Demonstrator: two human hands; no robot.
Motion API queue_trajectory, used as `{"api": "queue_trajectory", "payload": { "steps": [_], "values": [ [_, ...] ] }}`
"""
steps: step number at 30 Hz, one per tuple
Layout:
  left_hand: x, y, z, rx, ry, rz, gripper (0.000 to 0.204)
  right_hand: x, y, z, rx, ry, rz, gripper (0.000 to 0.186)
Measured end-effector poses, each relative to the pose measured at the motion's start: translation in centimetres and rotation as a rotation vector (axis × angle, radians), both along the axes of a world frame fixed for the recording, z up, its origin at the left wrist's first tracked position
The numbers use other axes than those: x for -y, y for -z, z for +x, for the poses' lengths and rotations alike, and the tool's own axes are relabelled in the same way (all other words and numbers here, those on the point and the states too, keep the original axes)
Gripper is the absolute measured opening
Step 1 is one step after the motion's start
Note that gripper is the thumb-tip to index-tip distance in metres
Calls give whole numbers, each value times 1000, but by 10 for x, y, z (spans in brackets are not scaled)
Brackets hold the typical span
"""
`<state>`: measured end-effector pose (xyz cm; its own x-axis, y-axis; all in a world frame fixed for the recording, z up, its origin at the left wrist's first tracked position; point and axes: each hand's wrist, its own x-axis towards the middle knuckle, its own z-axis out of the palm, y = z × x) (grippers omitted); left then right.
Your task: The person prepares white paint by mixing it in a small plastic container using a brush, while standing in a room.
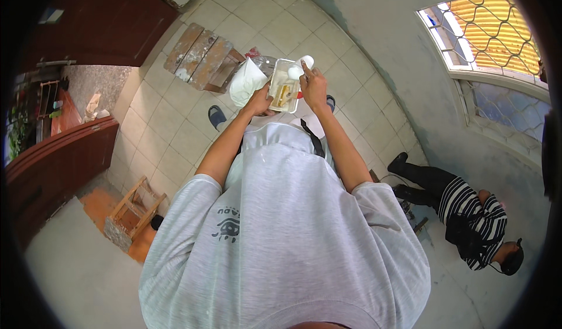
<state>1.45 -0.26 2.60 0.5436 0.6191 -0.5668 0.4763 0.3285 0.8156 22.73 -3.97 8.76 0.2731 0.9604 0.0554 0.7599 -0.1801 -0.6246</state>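
My left hand point(259, 100) grips the left edge of a rectangular off-white tray point(276, 74), which has a yellowish item point(285, 93) inside. My right hand point(314, 88), fingers curled, holds a white rounded object point(305, 61) over the tray's upper right; its exact kind is unclear. A white bag-like or lined container point(246, 80) stands just left of the tray, with clear plastic behind it.
A paint-stained wooden stool point(193, 54) stands ahead-left, another stool point(132, 215) behind-left. Brown doors point(64, 159) are on the left. At right, a person in a striped top point(468, 218) is by the wall, below a grilled window point(477, 36).
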Motion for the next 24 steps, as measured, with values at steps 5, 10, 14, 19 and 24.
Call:
{"api": "queue_trajectory", "payload": {
  "steps": [5,10,14,19,24],
  "values": [
    [3,10,-2,20,2,38,67,-4,5,0,23,-1,-9,52],
    [-1,2,2,-10,59,131,65,0,9,-4,20,-29,19,52],
    [-2,-2,3,51,17,102,65,4,4,-11,-3,-83,14,55],
    [0,-2,2,77,-52,53,66,20,4,-19,-2,-208,-34,57],
    [0,3,1,69,-31,64,66,34,12,-19,45,-256,0,58]
  ]
}}
